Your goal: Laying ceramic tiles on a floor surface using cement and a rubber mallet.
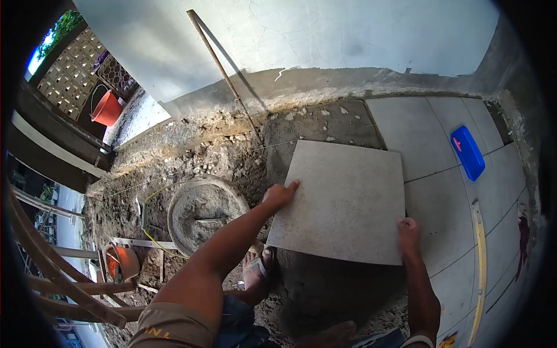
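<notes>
A large square grey floor tile (348,200) is held between my two hands over the mortar bed. My left hand (281,195) grips its left edge, with the thumb on top and the other fingers mostly hidden. At the opposite edge my right hand (409,232) is closed on the side near the lower right corner. The tile casts a dark shadow below its near edge, so it seems raised above the ground there. Beyond its far edge lies smoothed wet mortar (325,124), beside the laid tiles (441,206) on the right.
A round basin of mortar (174,217) stands left of my left arm, a yellow tape measure (146,203) next to it. An orange bucket (129,261) is farther left. On the laid tiles rest a blue tray (469,153) and a yellow straightedge (480,255). A pole (214,55) leans on the wall.
</notes>
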`<state>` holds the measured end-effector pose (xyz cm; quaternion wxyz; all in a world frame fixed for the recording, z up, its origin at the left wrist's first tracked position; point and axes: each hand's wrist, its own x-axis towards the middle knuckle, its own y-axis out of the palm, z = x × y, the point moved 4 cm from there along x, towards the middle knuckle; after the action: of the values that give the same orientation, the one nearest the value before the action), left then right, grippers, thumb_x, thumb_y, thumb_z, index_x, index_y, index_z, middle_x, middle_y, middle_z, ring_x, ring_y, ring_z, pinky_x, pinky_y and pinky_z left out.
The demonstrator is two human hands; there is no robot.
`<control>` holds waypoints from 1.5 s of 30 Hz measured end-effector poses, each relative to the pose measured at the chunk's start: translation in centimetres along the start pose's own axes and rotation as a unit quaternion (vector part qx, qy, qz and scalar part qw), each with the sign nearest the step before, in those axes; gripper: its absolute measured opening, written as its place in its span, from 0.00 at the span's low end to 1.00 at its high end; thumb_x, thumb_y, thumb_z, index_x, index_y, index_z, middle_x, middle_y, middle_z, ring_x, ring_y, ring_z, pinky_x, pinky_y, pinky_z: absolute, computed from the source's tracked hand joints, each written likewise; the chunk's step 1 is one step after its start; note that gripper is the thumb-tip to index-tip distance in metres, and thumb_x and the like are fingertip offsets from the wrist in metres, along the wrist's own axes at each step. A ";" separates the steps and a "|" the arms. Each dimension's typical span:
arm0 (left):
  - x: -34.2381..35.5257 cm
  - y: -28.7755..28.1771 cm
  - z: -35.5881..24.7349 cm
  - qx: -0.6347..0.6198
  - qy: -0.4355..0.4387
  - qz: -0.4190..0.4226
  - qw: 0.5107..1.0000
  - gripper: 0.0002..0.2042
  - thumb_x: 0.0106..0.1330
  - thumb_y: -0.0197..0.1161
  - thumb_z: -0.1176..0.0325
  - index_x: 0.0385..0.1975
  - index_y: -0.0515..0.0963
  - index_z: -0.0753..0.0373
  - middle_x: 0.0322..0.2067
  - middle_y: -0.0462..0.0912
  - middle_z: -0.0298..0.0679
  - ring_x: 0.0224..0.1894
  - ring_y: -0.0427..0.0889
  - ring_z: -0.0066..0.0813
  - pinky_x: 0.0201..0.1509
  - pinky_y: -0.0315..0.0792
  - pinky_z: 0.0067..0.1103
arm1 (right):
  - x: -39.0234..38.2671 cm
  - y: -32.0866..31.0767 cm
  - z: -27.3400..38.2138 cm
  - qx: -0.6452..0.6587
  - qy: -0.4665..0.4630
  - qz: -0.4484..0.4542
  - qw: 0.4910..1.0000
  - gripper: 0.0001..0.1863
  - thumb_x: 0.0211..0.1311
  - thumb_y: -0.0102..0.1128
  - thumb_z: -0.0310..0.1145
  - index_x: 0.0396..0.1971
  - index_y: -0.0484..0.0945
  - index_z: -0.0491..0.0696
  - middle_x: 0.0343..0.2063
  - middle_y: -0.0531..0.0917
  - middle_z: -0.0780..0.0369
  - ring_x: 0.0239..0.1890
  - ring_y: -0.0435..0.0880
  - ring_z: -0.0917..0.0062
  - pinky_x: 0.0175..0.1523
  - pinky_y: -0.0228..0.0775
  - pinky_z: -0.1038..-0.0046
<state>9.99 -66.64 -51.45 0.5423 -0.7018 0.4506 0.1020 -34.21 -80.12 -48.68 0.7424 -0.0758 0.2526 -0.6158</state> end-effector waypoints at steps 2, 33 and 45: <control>0.3 -0.1 0.3 -0.001 -0.002 -0.002 1.000 0.49 0.65 0.48 0.24 0.52 0.80 0.77 0.54 0.81 0.64 0.61 0.80 0.57 0.64 0.72 0.39 | 0.2 0.3 0.3 -0.025 0.006 0.014 1.000 0.14 0.72 0.60 0.37 0.39 0.81 0.38 0.27 0.78 0.69 0.30 0.71 0.85 0.38 0.67 0.75; 6.5 -3.5 1.8 -0.110 -0.023 -0.085 0.990 0.43 0.62 0.63 0.34 0.56 0.78 0.77 0.57 0.79 0.63 0.61 0.79 0.56 0.65 0.71 0.37 | 15.0 10.0 4.9 -0.141 -0.146 -0.008 0.979 0.21 0.64 0.66 0.46 0.35 0.81 0.38 0.27 0.84 0.54 0.31 0.83 0.66 0.40 0.74 0.64; 12.0 -3.1 1.3 -0.171 0.010 -0.075 0.982 0.39 0.63 0.65 0.39 0.53 0.80 0.77 0.52 0.83 0.62 0.57 0.82 0.53 0.62 0.72 0.37 | 20.5 10.8 8.2 -0.166 -0.132 0.014 0.977 0.21 0.64 0.65 0.45 0.32 0.79 0.37 0.26 0.82 0.53 0.30 0.81 0.66 0.41 0.73 0.63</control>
<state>19.60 -71.80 -57.44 0.4158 -0.8168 0.3782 0.1300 -18.53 -98.82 -51.95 0.7547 -0.2754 0.2516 -0.5397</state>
